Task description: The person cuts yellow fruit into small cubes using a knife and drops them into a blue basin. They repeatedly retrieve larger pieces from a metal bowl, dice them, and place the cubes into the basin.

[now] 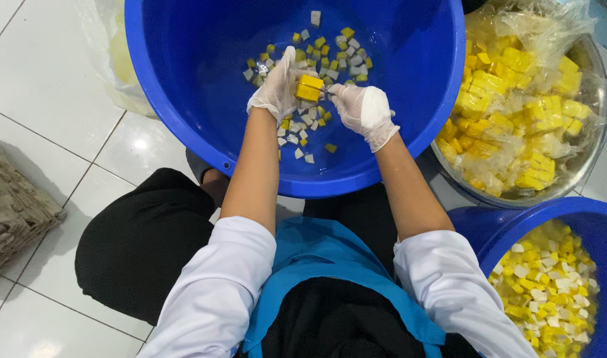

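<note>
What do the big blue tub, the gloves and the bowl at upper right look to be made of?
Blue tub: likely moulded plastic, smooth, glossy, evenly coloured. Gloves on the left hand and right hand: thin white disposable material, probably latex or vinyl, wrinkled and tight. Bowl: seemingly metal, with a grey reflective rim, holding yellow blocks in clear film.
</note>
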